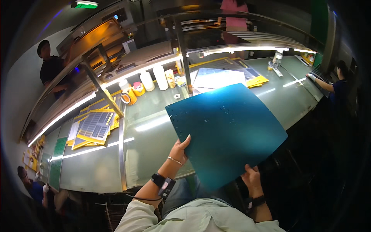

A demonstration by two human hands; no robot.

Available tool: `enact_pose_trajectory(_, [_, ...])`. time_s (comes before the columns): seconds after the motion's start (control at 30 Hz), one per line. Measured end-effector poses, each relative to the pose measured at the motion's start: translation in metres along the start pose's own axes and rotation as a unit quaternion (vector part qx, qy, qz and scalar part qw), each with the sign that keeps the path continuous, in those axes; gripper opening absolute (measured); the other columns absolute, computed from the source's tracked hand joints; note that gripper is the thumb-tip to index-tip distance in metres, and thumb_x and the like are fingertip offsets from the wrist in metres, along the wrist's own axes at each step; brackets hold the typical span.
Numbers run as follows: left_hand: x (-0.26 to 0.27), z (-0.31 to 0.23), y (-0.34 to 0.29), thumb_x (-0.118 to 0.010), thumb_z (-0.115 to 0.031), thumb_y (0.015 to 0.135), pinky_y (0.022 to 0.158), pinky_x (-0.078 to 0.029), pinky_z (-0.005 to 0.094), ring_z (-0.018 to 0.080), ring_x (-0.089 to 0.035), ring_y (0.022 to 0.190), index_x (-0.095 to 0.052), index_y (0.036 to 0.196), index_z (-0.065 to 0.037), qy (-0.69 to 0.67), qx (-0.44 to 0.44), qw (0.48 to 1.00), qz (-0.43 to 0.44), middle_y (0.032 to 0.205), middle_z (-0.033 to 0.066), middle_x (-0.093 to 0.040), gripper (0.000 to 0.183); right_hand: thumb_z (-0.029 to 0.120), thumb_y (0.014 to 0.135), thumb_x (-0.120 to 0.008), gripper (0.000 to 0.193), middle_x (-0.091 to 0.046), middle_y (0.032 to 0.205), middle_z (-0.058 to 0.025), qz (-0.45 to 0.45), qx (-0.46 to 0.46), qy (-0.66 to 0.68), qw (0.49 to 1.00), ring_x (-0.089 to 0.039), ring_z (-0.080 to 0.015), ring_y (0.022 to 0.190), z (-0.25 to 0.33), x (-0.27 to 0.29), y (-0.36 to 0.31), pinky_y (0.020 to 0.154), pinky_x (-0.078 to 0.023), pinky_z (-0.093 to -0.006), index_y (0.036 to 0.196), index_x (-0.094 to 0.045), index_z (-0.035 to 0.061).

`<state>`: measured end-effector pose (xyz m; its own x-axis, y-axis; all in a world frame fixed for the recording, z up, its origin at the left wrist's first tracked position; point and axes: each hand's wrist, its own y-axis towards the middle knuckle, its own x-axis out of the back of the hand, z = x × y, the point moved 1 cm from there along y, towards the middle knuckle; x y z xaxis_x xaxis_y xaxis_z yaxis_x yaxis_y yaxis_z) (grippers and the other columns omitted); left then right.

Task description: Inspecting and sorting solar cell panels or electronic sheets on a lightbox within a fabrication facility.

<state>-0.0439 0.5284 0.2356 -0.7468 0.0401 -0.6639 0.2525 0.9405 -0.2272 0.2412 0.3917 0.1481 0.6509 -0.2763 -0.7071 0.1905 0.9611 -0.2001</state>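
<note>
I have the left hand (pixel 181 149) closed on the left edge of a blue panel (pixel 228 131), thumb flat on the face towards me, other fingers hidden behind. My right hand (pixel 253 177) grips the lower right edge, its thumb on that face too; how its remaining fingers sit I can't tell from here. The panel stretches away beyond both sets of fingers, partly covering my view of the glossy bench (pixel 143 149). Past the left fingers I make out white bottles (pixel 160 77) and a tape roll (pixel 127 97); off to their left lie yellow-edged sheets (pixel 94 125). Well right of the right fingers, a co-worker (pixel 342 83) is at the bench.
</note>
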Motion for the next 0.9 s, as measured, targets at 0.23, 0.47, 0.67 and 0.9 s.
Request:
enact_pose_trajectory(0.23, [0.073,-0.036,-0.023,-0.056,-0.006,0.087,0.078,-0.052,0.042,0.0257,-0.061,0.09,-0.048,0.11,-0.003,0.009,-0.027,0.993,-0.118,0.1,0.0126,-0.06,0.024,0.002,0.086,-0.054,0.016,-0.063,0.095,-0.0087,0.062,-0.102,-0.028,0.992,-0.062,-0.0195,0.086,-0.049,-0.053,-0.008,0.071,-0.055,-0.0358,0.101,-0.059,0.003])
enact_pose_trajectory(0.47, [0.12,-0.058,-0.041,-0.054,-0.008,0.089,0.08,-0.052,0.0429,0.0261,-0.06,0.093,-0.044,0.115,-0.005,0.02,-0.045,0.994,-0.101,0.102,0.0125,-0.059,0.028,0.013,0.087,-0.057,0.017,-0.064,0.093,-0.0039,0.1,-0.145,-0.107,0.979,-0.062,-0.0131,0.081,-0.061,-0.083,-0.019,0.073,-0.051,-0.027,0.1,-0.061,0.0028])
enact_pose_trajectory(0.67, [0.18,-0.135,-0.071,-0.055,-0.012,0.088,0.08,-0.05,0.0385,0.0238,-0.061,0.089,-0.049,0.117,-0.003,0.128,-0.082,0.984,-0.097,0.104,0.0113,-0.06,0.031,0.018,0.09,-0.053,0.027,-0.066,0.093,-0.0134,0.296,-0.358,-0.345,0.816,-0.065,-0.0205,0.085,0.006,-0.061,-0.005,0.076,-0.053,-0.0294,0.104,-0.062,-0.0033])
enact_pose_trajectory(0.9, [0.25,-0.151,-0.083,-0.059,-0.015,0.086,0.077,-0.05,0.035,0.0219,-0.06,0.085,-0.055,0.108,0.004,0.279,0.051,0.939,-0.196,0.098,0.011,-0.062,0.029,0.031,0.092,-0.046,0.033,-0.064,0.075,-0.011,0.164,0.052,-0.403,0.899,-0.063,-0.0187,0.065,0.167,-0.135,0.187,0.058,-0.051,-0.0286,0.087,-0.061,0.002])
